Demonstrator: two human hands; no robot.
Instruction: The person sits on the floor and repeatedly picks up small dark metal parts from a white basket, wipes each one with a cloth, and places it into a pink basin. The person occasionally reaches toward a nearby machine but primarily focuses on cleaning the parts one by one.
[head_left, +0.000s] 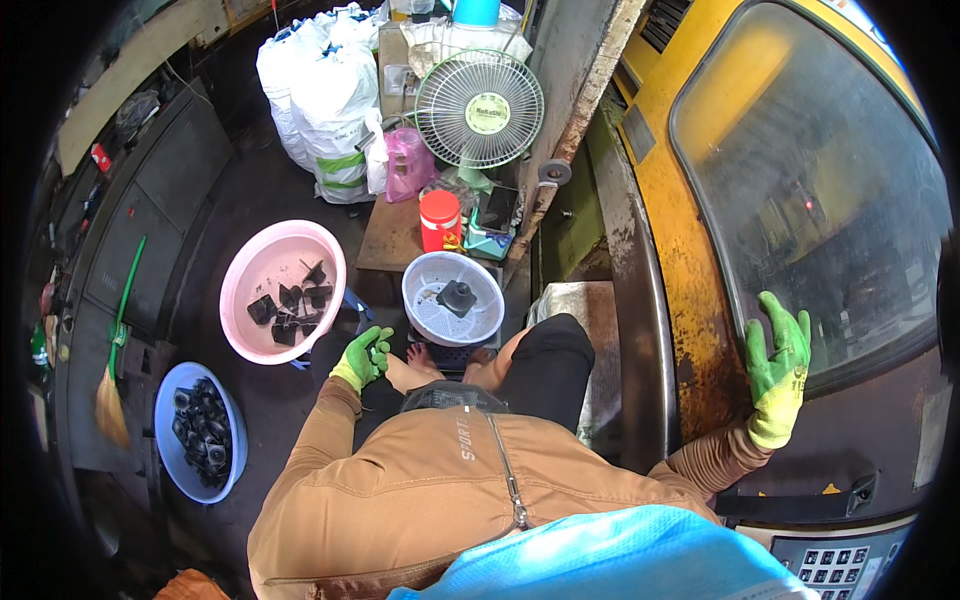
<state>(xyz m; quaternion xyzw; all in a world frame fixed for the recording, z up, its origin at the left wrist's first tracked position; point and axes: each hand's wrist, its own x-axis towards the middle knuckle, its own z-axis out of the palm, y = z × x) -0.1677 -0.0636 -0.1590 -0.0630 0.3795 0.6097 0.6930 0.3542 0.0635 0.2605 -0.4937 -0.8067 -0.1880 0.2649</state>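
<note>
Both hands wear green gloves with yellow-green cuffs. My left hand (366,358) is just above my left thigh, its fingers curled in and nothing showing in them. To the right, my right hand (780,350) is raised with fingers apart, in front of the window (810,190) of a yellow machine door (690,330); whether it touches the door I cannot tell. In front of my knees a white perforated basket (418,312) holds a black molded part (457,298). Left of it, a pink basin (238,315) contains several black parts (287,309).
A blue basin (172,455) full of dark parts stands on the floor at left, near a broom (113,400). Ahead are a wire-guarded fan (480,108), a red canister (440,222) and large white sacks (325,110). A keypad panel (835,565) sits at lower right.
</note>
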